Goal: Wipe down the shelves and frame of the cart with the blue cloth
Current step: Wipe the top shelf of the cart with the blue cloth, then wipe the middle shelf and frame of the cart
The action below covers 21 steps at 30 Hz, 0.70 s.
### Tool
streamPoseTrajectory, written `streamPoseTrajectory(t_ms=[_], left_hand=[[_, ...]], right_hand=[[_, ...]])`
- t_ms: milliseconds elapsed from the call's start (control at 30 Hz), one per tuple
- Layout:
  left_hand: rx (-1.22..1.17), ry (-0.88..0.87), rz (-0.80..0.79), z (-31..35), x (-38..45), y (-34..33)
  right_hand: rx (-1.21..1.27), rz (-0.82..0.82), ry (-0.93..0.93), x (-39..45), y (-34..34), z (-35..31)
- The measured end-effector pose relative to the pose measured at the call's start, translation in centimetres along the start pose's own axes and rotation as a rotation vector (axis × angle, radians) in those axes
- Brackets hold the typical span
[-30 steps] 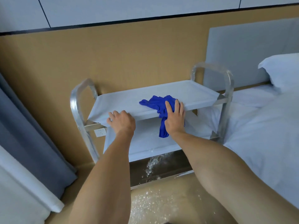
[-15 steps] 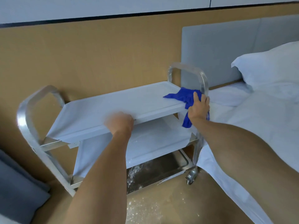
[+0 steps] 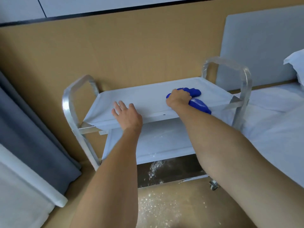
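Note:
A cart with a silver metal frame (image 3: 70,112) and white shelves stands against the tan wall. On the right part of the top shelf (image 3: 144,97) lies the blue cloth (image 3: 196,102), bunched up, with one end hanging over the front edge. My right hand (image 3: 178,98) grips the cloth with curled fingers. My left hand (image 3: 126,115) rests flat on the front edge of the top shelf, fingers spread. The middle shelf (image 3: 162,140) is partly hidden by my arms. The bottom metal shelf (image 3: 172,171) carries white specks.
A bed (image 3: 276,129) with white sheets and a pillow (image 3: 296,63) touches the cart's right side, below a grey headboard (image 3: 263,46). A grey curtain (image 3: 32,137) hangs at the left. White powder (image 3: 161,209) is scattered on the floor before the cart.
My right hand has brought the cloth back from the right front corner onto the top shelf surface. My left hand's fingers went from curled on the front edge to spread flat.

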State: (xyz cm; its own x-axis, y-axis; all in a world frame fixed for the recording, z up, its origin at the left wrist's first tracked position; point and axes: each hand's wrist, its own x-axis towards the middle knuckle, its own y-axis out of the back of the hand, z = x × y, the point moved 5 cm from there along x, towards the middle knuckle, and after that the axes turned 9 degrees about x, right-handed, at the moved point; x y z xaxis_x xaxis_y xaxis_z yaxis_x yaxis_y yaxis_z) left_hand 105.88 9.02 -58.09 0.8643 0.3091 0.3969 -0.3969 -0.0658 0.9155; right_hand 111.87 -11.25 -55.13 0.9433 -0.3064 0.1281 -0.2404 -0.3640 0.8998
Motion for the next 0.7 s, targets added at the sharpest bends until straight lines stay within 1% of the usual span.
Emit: streamPoseTrajectory(t_ms=[100,167,233,300,333,400,433,500,567,700], left_hand=[[-0.007,0.266,0.146,-6.6,-0.3,0.8],[-0.008,0.431,0.165,-11.6,-0.4,0.7],[-0.053,0.549,0.143,-16.7,-0.3,0.1],[-0.077,0.573,0.066,-20.7,-0.2,-0.9],[-0.071,0.558,0.015,-22.2,-0.2,-1.5],[-0.070,0.524,-0.069,-24.0,-0.1,-2.4],[-0.086,0.513,-0.094,-24.2,-0.2,-2.7],[-0.128,0.518,-0.123,-23.7,-0.2,-3.0],[-0.156,0.556,-0.122,-22.7,-0.2,-2.9],[-0.125,0.584,-0.037,-20.6,-0.5,-1.6]], right_hand=[[0.098,-0.106,0.172,-2.5,-3.0,-8.0],[0.213,-0.174,0.254,-4.5,-4.9,-13.3],[0.362,-0.283,0.314,-6.6,-6.8,-18.5],[0.480,-0.408,0.389,-9.0,-8.3,-23.2],[0.473,-0.447,0.458,-10.1,-9.1,-25.2],[0.365,-0.477,0.604,-11.9,-10.2,-27.8],[0.308,-0.462,0.666,-12.4,-10.8,-28.3],[0.273,-0.444,0.717,-12.8,-11.5,-27.8],[0.242,-0.395,0.677,-12.4,-11.5,-25.7],[0.126,-0.310,0.639,-11.0,-10.4,-20.7]])
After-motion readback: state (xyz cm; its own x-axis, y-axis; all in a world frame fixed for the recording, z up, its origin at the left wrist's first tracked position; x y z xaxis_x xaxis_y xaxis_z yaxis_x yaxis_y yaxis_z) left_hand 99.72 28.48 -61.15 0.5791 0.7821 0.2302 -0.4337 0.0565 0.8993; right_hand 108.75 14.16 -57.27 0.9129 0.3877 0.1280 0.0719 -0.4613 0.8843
